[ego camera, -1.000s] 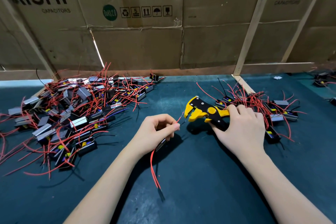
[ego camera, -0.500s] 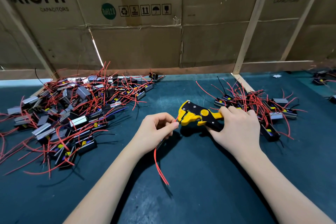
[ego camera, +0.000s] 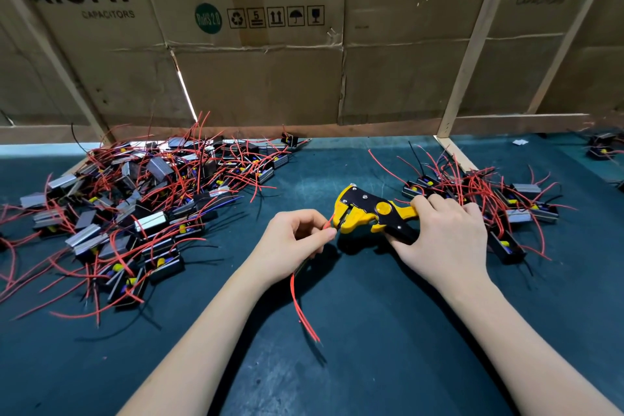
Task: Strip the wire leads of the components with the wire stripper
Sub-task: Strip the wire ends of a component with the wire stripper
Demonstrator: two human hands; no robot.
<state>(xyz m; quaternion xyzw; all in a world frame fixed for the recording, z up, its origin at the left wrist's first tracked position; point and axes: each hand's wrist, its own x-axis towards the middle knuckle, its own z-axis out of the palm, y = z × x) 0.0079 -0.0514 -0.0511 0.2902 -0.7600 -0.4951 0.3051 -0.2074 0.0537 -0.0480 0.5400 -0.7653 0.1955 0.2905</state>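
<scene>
My right hand (ego camera: 442,240) grips the handles of a yellow and black wire stripper (ego camera: 368,213), jaws pointing left. My left hand (ego camera: 290,243) pinches a red wire lead (ego camera: 329,223) of a component, and the lead's tip sits at the stripper's jaws. The component's body is mostly hidden under my left hand. Two more red leads (ego camera: 300,307) hang from that hand down onto the table. A big pile of components (ego camera: 135,213) with red leads lies at the left, a smaller pile (ego camera: 499,199) behind my right hand.
The table has a dark green mat (ego camera: 371,348). A cardboard wall (ego camera: 270,78) with wooden slats (ego camera: 472,44) closes the back. A few more components (ego camera: 601,149) lie at the far right edge.
The stripper has moved left toward my left hand, and its jaws now meet the red lead. The hanging leads have swung a little to the right.
</scene>
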